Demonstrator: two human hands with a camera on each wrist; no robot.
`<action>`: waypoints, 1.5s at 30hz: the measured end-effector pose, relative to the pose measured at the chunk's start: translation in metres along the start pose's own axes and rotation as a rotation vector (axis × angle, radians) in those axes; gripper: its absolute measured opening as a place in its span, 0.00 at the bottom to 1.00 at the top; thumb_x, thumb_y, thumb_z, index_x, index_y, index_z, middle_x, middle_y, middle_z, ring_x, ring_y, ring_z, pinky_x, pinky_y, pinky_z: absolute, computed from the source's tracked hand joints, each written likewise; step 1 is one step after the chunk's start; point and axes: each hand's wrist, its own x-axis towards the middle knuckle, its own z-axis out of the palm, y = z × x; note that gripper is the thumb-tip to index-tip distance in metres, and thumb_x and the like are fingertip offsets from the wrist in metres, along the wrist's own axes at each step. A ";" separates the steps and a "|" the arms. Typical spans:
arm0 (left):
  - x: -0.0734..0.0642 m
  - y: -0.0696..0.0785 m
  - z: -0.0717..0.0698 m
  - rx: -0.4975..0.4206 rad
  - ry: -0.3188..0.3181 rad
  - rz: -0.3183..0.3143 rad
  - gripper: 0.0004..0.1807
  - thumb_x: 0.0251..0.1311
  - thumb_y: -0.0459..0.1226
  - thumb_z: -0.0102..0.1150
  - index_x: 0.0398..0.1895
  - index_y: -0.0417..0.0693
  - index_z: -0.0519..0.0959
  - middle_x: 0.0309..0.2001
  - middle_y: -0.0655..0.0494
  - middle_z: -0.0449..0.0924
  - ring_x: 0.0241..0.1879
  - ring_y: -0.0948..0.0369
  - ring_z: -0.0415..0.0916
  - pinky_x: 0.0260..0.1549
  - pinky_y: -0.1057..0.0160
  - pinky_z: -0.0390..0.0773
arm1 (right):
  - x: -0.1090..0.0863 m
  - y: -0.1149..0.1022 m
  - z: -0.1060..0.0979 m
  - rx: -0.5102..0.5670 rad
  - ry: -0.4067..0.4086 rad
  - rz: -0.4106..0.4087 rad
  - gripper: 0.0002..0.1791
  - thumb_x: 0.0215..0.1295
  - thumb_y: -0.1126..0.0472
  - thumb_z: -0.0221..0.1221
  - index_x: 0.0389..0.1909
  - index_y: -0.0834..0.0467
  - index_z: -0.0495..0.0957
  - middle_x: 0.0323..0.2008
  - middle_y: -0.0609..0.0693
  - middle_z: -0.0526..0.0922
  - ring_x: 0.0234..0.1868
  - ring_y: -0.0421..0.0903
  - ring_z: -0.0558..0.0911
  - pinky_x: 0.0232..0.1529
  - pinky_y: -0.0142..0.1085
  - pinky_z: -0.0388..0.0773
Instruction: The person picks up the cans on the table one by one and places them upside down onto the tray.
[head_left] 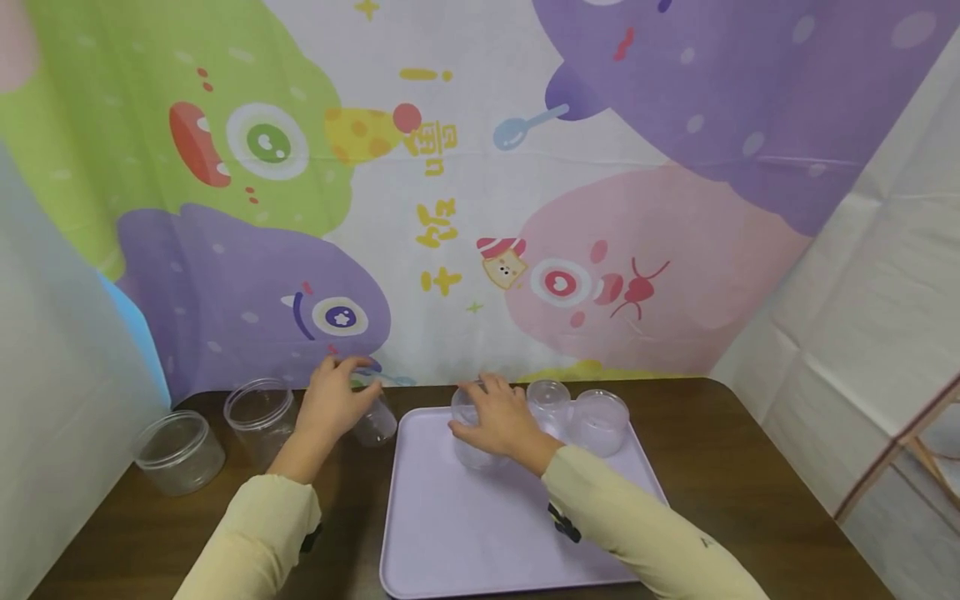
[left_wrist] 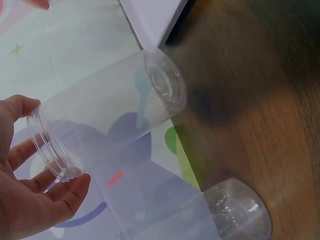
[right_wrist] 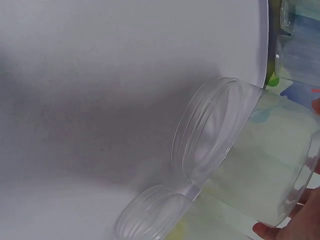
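Note:
My left hand [head_left: 336, 402] grips a tall clear plastic jar [head_left: 374, 427] by its threaded rim, just left of the lilac tray [head_left: 480, 533]. In the left wrist view that jar [left_wrist: 107, 102] has its mouth toward the palm and its base toward the table. Over the tray's back left part, my right hand [head_left: 504, 417] holds another clear jar [head_left: 476, 452] from above. Seen from the right wrist, this jar [right_wrist: 265, 160] is upside down, fingers round its base and threaded mouth toward the tray. I cannot tell whether its rim touches the tray.
On the tray's back right stand two more clear jars, a narrower one [head_left: 548, 403] and a wider one [head_left: 600, 423]. Left of my left hand, a tall jar [head_left: 260, 417] and a low wide jar [head_left: 180, 454] stand on the dark wooden table [head_left: 742, 483]. A cartoon-printed cloth [head_left: 465, 192] hangs behind.

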 end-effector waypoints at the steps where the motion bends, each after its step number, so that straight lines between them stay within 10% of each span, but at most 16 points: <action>1: -0.001 0.000 -0.001 -0.003 0.005 0.001 0.25 0.58 0.47 0.54 0.56 0.44 0.73 0.55 0.33 0.66 0.57 0.36 0.63 0.53 0.39 0.67 | 0.000 0.000 0.000 -0.006 0.003 0.003 0.35 0.57 0.35 0.53 0.63 0.47 0.67 0.65 0.58 0.65 0.67 0.53 0.63 0.57 0.55 0.64; 21: -0.028 -0.009 -0.023 -0.148 0.028 -0.094 0.28 0.61 0.51 0.53 0.61 0.47 0.70 0.59 0.32 0.62 0.58 0.36 0.63 0.56 0.38 0.64 | -0.021 0.004 -0.031 0.148 0.259 0.021 0.29 0.54 0.42 0.59 0.56 0.51 0.73 0.54 0.52 0.76 0.58 0.54 0.72 0.51 0.54 0.69; 45: -0.069 -0.017 -0.038 -0.380 0.039 -0.177 0.31 0.62 0.57 0.50 0.63 0.48 0.68 0.60 0.39 0.67 0.58 0.43 0.70 0.49 0.48 0.75 | -0.075 0.029 -0.068 0.551 0.232 0.211 0.25 0.57 0.51 0.63 0.54 0.57 0.75 0.53 0.56 0.78 0.56 0.54 0.74 0.58 0.48 0.70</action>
